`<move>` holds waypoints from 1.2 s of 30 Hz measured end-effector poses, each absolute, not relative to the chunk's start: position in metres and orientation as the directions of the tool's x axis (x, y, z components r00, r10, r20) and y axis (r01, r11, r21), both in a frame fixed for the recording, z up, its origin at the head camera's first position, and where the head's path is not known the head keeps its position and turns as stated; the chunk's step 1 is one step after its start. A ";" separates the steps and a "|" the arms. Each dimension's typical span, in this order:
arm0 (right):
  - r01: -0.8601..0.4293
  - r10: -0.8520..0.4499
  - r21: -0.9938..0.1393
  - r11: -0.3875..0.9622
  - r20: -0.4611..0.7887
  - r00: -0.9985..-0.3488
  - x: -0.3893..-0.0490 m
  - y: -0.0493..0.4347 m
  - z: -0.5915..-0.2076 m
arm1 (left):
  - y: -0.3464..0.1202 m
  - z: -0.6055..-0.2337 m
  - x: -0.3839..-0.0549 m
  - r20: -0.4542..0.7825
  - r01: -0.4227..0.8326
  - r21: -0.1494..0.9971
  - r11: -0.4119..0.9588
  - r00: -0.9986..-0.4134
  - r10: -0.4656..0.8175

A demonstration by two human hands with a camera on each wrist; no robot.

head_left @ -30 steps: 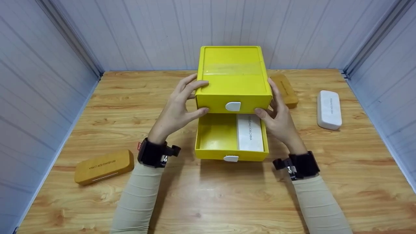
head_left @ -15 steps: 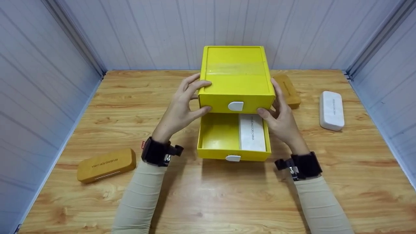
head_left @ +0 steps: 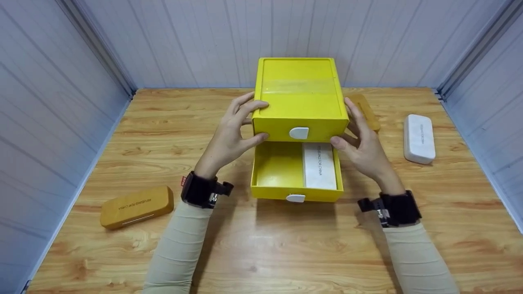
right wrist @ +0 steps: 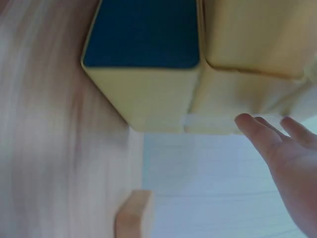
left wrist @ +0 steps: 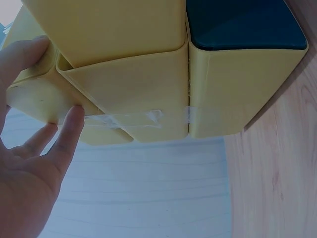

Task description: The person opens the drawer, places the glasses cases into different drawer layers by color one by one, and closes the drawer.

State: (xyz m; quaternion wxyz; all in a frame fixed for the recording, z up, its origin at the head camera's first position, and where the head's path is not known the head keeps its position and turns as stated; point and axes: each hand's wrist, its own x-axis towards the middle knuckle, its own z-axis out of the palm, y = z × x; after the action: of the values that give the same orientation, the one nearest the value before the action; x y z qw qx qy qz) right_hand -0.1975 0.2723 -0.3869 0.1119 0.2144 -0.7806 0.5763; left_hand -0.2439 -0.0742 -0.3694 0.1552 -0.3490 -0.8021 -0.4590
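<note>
A yellow stacked drawer unit (head_left: 300,98) stands at the back of the table, clear tape across its top. Its top drawer (head_left: 278,128), with a white pull tab, is closed. Below it an open drawer (head_left: 278,167) sticks out, holding a white glasses case (head_left: 319,165) along its right side. My left hand (head_left: 231,132) grips the unit's upper left front corner, thumb on the front, fingers over the top and side. My right hand (head_left: 365,151) is beside the right front corner, fingers loosely extended. In the left wrist view the lowest tier shows a dark blue-green face (left wrist: 242,25).
A mustard case (head_left: 137,207) lies at the left on the wooden table (head_left: 253,253). Another mustard case (head_left: 369,114), partly behind my right hand, is right of the unit. A white case (head_left: 419,139) lies farther right. Pale panel walls (head_left: 212,32) enclose the back and sides.
My right hand has shifted slightly to the right, its thumb coming away from the unit's corner. My left hand keeps its place on the unit. The whole head view has shifted slightly.
</note>
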 end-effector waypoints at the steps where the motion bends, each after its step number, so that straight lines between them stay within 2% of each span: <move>1: -0.463 -0.211 -0.845 0.267 0.417 -0.884 -0.197 0.276 -0.384 | -0.074 -0.369 -0.244 0.570 0.701 0.629 0.336 -0.709 0.415; 8: -0.432 -0.185 -0.772 0.466 0.393 -0.901 -0.193 0.316 -0.371 | -0.074 -0.369 -0.244 0.564 0.696 0.632 0.342 -0.715 0.414; 15: -0.359 -0.171 -0.556 0.750 0.361 -0.917 -0.192 0.366 -0.370 | -0.070 -0.369 -0.244 0.562 0.697 0.634 0.334 -0.713 0.420; 18: -0.302 -0.147 -0.484 0.821 0.333 -0.932 -0.192 0.387 -0.373 | -0.070 -0.369 -0.244 0.561 0.696 0.641 0.324 -0.713 0.421; 27: -0.062 0.010 -0.398 0.915 0.177 -0.984 -0.196 0.437 -0.392 | -0.071 -0.369 -0.244 0.561 0.696 0.636 0.334 -0.713 0.421; 36: 0.076 0.096 -0.364 0.928 0.036 -0.995 -0.201 0.464 -0.414 | -0.070 -0.368 -0.243 0.558 0.695 0.641 0.325 -0.713 0.425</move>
State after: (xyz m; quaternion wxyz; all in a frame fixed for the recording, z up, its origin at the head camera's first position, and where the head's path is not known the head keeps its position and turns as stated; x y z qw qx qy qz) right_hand -0.2013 0.4641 -0.4140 0.0267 -0.0437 -0.9815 0.1844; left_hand -0.2428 -0.0697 -0.3682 0.1455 -0.3499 -0.8008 -0.4638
